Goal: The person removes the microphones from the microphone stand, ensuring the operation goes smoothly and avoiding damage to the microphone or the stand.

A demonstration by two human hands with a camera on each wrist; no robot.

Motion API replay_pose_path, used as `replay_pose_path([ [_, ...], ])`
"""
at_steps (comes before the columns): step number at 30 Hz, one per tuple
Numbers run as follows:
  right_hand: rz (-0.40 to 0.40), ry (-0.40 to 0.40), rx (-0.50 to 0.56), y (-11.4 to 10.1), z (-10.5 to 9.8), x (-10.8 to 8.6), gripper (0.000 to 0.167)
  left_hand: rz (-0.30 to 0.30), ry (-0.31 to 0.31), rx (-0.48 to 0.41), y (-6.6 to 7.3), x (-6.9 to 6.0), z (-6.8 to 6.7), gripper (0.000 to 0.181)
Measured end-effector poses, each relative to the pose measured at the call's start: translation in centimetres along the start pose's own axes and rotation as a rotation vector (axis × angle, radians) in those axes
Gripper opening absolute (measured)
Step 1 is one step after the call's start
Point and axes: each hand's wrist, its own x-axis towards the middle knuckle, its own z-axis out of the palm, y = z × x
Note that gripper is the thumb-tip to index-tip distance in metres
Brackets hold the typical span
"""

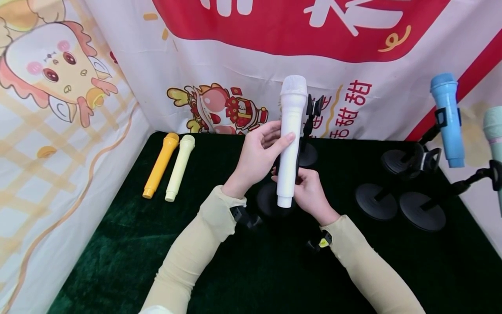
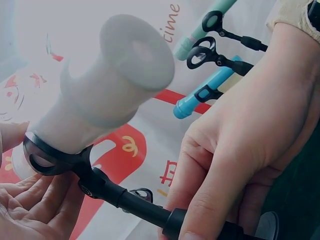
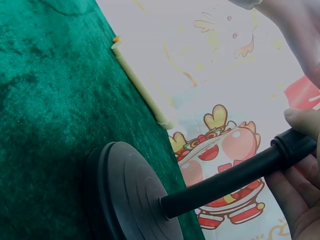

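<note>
A white microphone (image 1: 288,174) stands nearly upright at the middle, head end up. My left hand (image 1: 256,155) grips its body, thumb across the front and fingers round the far side. Lower down, my right hand (image 1: 313,192) holds the pole (image 3: 220,185) of a black microphone stand, partly hidden behind the microphone in the head view. The left wrist view has the microphone seated in the stand's clip (image 2: 55,160). The stand's round base (image 3: 130,190) appears tilted in the right wrist view.
Orange (image 1: 161,165) and pale yellow (image 1: 180,168) microphones lie at the left. Another black stand (image 1: 308,155) is behind my hands. At right are several stands, one with a blue microphone (image 1: 449,122), another with a mint-green one (image 1: 493,131). Printed cloth (image 1: 137,78) hangs behind the dark green tablecloth (image 1: 129,253).
</note>
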Motion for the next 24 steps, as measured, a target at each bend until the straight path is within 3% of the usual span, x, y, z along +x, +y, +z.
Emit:
replay_pose_path([
  [24, 0.029, -0.028, 0.055, 0.2, -0.1, 0.1, 0.019, -0.026, 0.026, 0.008, 0.6, 2.0, -0.1, 0.038],
])
